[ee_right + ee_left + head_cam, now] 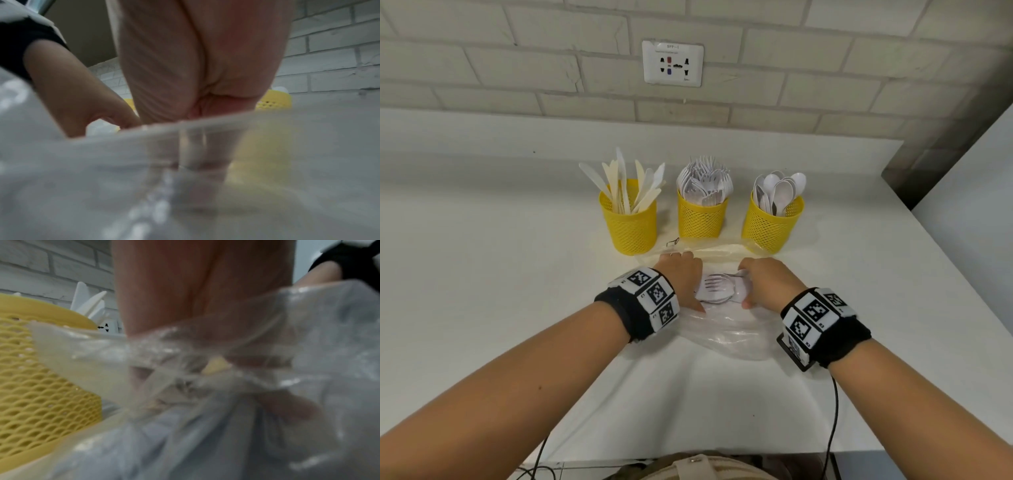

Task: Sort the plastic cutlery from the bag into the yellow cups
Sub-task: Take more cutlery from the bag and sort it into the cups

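Note:
Three yellow mesh cups stand in a row: the left cup (pixel 629 222) holds knives, the middle cup (pixel 701 216) forks, the right cup (pixel 772 224) spoons. In front of them a clear plastic bag (pixel 729 330) lies on the table. A small bundle of white cutlery (pixel 722 286), with fork tines showing, sits in the bag between my hands. My left hand (pixel 683 274) holds the bag's left side, and crumpled film (pixel 226 426) bunches over its fingers. My right hand (pixel 765 282) curls thumb and fingers round the bundle's right end. Film (pixel 185 186) hides its fingertips.
The white table (pixel 482 240) meets a brick wall with a socket plate (pixel 673 63). Its right edge (pixel 962 274) runs close to the spoon cup. A black cable (pixel 834 428) hangs off my right wristband near the front edge. The knife cup (pixel 41 394) stands close beside my left hand.

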Demonstrator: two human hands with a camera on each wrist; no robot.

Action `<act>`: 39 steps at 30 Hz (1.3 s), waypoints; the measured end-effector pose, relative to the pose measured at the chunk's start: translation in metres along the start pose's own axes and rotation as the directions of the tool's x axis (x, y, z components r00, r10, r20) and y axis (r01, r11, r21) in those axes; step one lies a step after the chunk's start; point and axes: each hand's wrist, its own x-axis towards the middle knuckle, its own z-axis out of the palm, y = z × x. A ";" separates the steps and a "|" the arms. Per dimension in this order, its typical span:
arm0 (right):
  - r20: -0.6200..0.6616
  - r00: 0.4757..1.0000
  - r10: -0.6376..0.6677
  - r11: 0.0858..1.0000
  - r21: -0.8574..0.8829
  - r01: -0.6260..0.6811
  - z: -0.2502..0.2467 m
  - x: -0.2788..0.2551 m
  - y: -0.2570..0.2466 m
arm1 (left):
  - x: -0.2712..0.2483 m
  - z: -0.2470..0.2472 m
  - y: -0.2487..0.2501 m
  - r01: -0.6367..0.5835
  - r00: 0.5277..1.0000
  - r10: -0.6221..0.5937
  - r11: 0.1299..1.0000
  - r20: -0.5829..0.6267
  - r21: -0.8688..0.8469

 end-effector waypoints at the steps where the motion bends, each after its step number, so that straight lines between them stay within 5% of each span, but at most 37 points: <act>1: -0.008 1.000 -0.018 1.000 0.006 0.018 0.000 0.001 0.000 | 0.001 0.000 0.000 0.012 1.000 -0.012 1.000 0.008 -0.007; 8: -0.044 0.999 0.015 0.992 0.127 -0.009 0.006 0.005 0.003 | 0.002 0.001 -0.007 0.025 0.997 -0.015 0.992 0.080 -0.122; 19: 0.046 0.999 0.018 0.998 -0.058 -0.015 0.001 0.003 0.012 | 0.000 0.002 -0.013 0.033 0.996 -0.006 0.953 0.091 -0.301; 28: 0.101 0.995 0.016 0.996 -0.085 -0.008 -0.006 0.003 0.017 | -0.014 -0.003 -0.028 -0.070 0.989 0.003 0.887 -0.147 -0.456; 32: 0.118 0.993 0.013 0.989 -0.145 0.004 -0.005 0.003 0.013 | -0.027 -0.011 -0.033 -0.234 0.929 -0.051 0.688 -0.367 -0.687; 39: 0.159 0.987 0.029 0.968 -0.251 0.012 -0.007 0.002 0.003 | -0.041 -0.040 -0.029 -0.432 0.815 -0.320 0.223 -0.484 -0.874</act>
